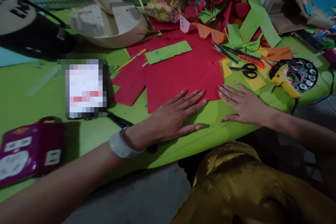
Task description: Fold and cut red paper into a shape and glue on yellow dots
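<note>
My left hand (177, 113) lies flat, palm down, its fingertips on the front edge of a large red sheet of paper (183, 77). At that sheet's right front corner rests my right hand (240, 103), also flat, with the thumb apart from the fingers. Neither hand grips anything. A strip of green paper (168, 52) lies across the red sheet, and a narrower red piece (131, 89) is at its left. Beyond my right hand are black-handled scissors (249, 70) on yellow paper scraps (253, 81).
Cut paper shapes (210, 10) are heaped at the back. A yellow glue gun (286, 82) rests on a round black tray (308, 73) at the right. On the left are a blurred-out screen (85, 89), a purple box (33, 150) and a pale round container (118, 36).
</note>
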A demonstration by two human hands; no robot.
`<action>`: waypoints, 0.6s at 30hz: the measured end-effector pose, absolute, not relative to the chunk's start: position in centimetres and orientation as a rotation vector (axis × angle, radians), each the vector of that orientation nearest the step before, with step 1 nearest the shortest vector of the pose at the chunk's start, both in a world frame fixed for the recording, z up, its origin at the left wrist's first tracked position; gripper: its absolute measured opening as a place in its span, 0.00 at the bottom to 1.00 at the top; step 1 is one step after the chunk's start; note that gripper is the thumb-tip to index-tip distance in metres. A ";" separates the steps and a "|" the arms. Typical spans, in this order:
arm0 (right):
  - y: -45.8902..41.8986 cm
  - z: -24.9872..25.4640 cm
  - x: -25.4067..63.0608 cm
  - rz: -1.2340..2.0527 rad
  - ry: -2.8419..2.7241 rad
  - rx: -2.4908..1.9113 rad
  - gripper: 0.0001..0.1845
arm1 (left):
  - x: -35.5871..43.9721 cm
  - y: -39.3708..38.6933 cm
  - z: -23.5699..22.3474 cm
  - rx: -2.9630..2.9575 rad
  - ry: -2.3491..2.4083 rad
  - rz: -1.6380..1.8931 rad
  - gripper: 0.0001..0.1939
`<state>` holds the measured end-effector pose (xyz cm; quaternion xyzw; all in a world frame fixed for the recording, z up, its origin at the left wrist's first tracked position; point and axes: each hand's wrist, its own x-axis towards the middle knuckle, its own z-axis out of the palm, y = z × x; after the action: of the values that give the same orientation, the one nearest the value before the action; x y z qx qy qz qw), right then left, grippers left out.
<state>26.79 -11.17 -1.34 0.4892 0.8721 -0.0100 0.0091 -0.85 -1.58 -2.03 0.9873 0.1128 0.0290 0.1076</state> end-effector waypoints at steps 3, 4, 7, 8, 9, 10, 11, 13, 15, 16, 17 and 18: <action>-11.1 -1.4 26.9 -0.052 2.744 1.532 0.46 | -2.2 -1.8 -1.3 2.895 0.374 0.072 0.39; -11.1 -1.4 27.0 -0.054 2.749 1.532 0.46 | -2.8 -1.9 -1.1 2.890 0.394 0.064 0.39; -11.1 -1.2 27.0 -0.055 2.758 1.533 0.46 | -4.2 -2.3 -0.8 2.872 0.472 0.024 0.39; -11.1 -1.2 27.0 -0.056 2.760 1.531 0.45 | -4.6 -2.5 -0.7 2.865 0.502 0.011 0.39; -11.0 -1.2 27.0 -0.057 2.761 1.529 0.45 | -5.0 -2.6 -0.8 2.861 0.529 0.005 0.40; -11.0 -1.2 27.0 -0.059 2.760 1.528 0.45 | -5.2 -2.7 -0.8 2.859 0.553 0.007 0.40; -10.9 -1.3 27.0 -0.062 2.757 1.527 0.45 | -5.4 -2.7 -0.9 2.857 0.570 0.014 0.40; -10.7 -1.3 27.2 -0.081 2.749 1.521 0.45 | -5.6 -2.8 -1.1 2.858 0.579 0.036 0.40; -10.6 -1.0 27.7 -0.128 2.739 1.500 0.44 | -5.7 -2.8 -1.3 2.861 0.570 0.057 0.39; -10.5 -0.6 28.0 -0.159 2.736 1.484 0.43 | -5.7 -2.8 -1.4 2.863 0.562 0.063 0.39; -10.5 -0.1 28.4 -0.189 2.738 1.470 0.42 | -5.7 -2.7 -1.4 2.864 0.550 0.070 0.39; -10.4 0.6 28.6 -0.216 2.739 1.468 0.40 | -5.7 -2.7 -1.5 2.865 0.539 0.078 0.40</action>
<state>28.63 -10.45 0.63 0.4712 0.8792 -0.0695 0.0131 -5.67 -2.69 -1.52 0.9761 0.1838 0.0266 0.1125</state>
